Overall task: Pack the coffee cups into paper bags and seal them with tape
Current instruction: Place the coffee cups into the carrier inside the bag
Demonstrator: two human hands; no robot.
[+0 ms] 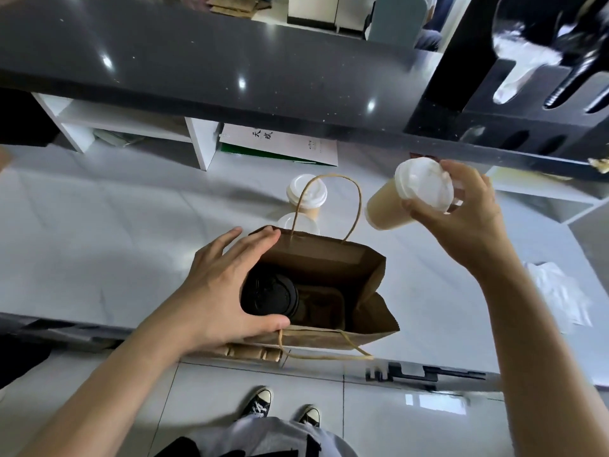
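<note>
Holding the paper bag open: left hand rests flat, fingers straight, on the bag's left rim, beside the black-lidded cup already inside. Right of the bag, right hand grips a tilted milky cup by its lid. Judgement: upright it, lower into the bag's free right side. Behind the bag stand two more white-lidded cups; the bag's upright handle could snag. No tape in view.

Café service counter: dark raised ledge, lidded takeaway cups, brown paper carry bag.
</note>
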